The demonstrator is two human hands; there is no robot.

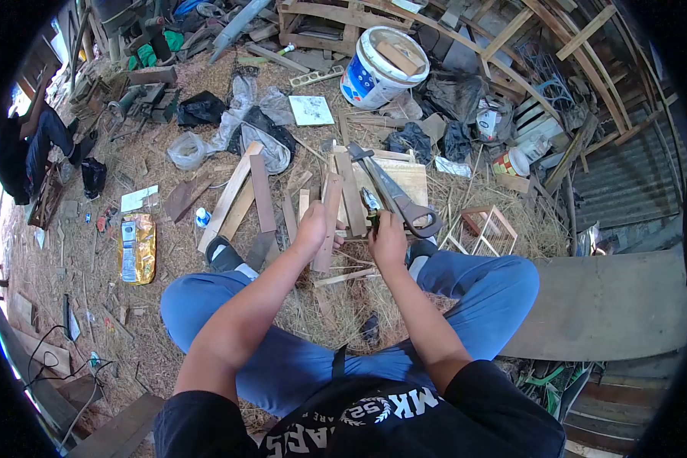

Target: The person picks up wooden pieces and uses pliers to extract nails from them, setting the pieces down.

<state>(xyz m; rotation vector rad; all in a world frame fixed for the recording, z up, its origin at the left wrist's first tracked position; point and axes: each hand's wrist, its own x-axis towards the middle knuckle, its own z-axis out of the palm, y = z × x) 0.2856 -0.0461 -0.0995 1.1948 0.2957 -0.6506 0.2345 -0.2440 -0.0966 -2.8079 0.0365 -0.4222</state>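
Note:
My left hand [313, 227] is closed around a flat wooden strip [330, 198], which stands out above and below the fingers. My right hand [389, 241] grips a small tool with dark handles [373, 217] and a metal head, like pliers. A handsaw [397, 197] lies just beyond my right hand, over a pale wooden board [404, 178]. Between my hands, a longer wooden strip [350, 195] leans on the board. More wood strips [261, 192] lie to the left of my left hand.
A white bucket [370, 88] with a wood block on top stands ahead. A small wooden frame [490, 231] is right of my knee. A gold packet [137, 248] lies left. Another person [34, 149] sits at the far left. A flat sheet [611, 305] lies right.

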